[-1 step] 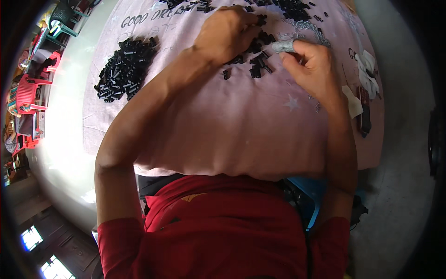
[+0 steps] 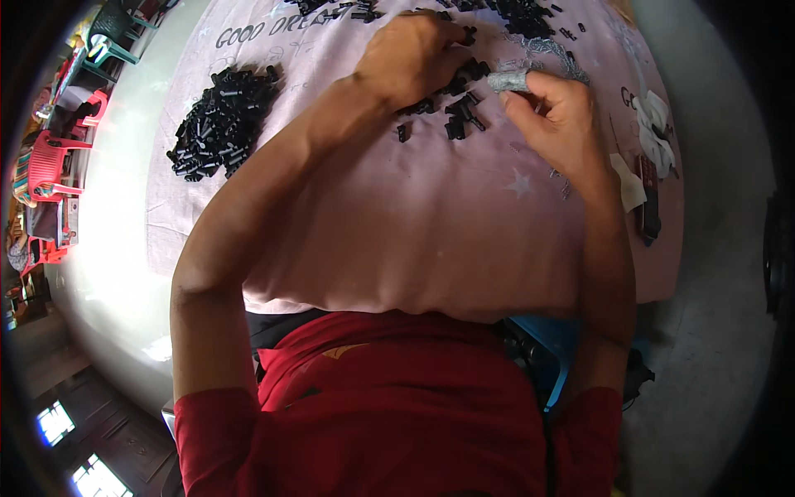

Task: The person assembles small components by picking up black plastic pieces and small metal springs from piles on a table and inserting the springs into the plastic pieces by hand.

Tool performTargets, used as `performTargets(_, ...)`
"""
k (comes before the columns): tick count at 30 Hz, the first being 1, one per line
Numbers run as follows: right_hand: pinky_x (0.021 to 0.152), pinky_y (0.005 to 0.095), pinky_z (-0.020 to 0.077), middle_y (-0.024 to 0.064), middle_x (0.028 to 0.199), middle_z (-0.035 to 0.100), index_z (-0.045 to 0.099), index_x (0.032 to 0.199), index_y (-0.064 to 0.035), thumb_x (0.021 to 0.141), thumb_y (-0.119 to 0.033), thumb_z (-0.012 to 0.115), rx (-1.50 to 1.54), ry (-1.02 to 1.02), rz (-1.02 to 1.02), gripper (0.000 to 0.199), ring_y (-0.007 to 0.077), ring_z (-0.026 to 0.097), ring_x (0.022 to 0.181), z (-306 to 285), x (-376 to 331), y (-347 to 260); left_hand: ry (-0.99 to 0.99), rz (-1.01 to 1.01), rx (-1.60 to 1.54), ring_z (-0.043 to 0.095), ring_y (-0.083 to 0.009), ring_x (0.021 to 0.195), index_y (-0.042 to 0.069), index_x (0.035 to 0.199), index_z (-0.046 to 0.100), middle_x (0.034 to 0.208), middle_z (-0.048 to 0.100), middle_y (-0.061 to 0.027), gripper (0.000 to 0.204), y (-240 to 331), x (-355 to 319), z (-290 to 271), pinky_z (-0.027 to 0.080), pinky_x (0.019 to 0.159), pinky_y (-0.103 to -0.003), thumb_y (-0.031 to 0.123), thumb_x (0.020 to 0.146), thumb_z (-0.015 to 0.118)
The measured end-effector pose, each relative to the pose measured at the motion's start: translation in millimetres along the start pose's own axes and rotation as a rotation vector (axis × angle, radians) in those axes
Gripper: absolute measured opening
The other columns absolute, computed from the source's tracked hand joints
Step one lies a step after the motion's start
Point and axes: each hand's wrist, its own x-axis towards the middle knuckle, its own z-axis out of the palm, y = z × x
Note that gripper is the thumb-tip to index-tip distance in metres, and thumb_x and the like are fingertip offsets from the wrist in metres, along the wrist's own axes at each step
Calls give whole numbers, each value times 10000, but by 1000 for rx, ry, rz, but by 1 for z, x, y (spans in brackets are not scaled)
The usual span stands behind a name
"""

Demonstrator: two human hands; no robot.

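Note:
My left hand [image 2: 411, 54] reaches across the cloth at the far middle, fingers curled. A small black cylindrical piece [image 2: 469, 36] sits at its fingertips, beside loose black pieces [image 2: 465, 112]. To the right, my right hand [image 2: 559, 112] is closed, with thumb and index finger near each other. Grey wrapping [image 2: 508, 80] covers its index fingertip. Whether anything small lies between those fingers is hidden. Beyond that hand, thin silvery strands or small metal bits [image 2: 551, 51] lie on the cloth.
On the pink cloth [image 2: 397, 240], a large heap of black pieces [image 2: 217, 124] lies to the left. Another black heap [image 2: 523, 16] lies at the far edge. White cloth [image 2: 654, 132] and a dark-handled tool [image 2: 650, 203] lie at the right. Red chairs [image 2: 51, 166] stand off left.
My left hand has shifted slightly to the right. The wrapped fingertip of my right hand has moved a little to the right and turned slightly.

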Motion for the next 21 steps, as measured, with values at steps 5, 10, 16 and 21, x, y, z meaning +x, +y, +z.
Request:
performTargets(5,479,316,403,113,558,520,615,779,20,846,-114,693,26,77,-21,169,116,460,469,3,1,3,-133,-126,79,706,-260,840,56,1037,729,915,731,-121,212,11,16,4,544,752,-373,206,890,701)
performTargets(10,483,313,417,110,571,555,679,848,15,847,-118,706,63,34,-15,136,127,506,473,4,2,-3,-137,20,-220,669,-264,726,0,943,694,801,684,-170,175,-4,7,-12,519,645,-386,123,825,737)
performTargets(16,489,298,424,89,586,589,688,841,15,846,-110,721,75,37,3,129,93,526,504,8,0,-11,-158,-257,-535,664,-142,781,16,992,710,900,725,-67,134,2,-31,-38,509,699,-290,136,943,677)
performTargets(21,511,249,425,19,635,629,699,858,29,861,-91,724,233,-41,18,123,30,526,590,11,-3,-15,-198,-569,-1029,621,-32,824,81,1034,711,946,722,6,147,13,-66,-51,478,723,-206,210,981,665)
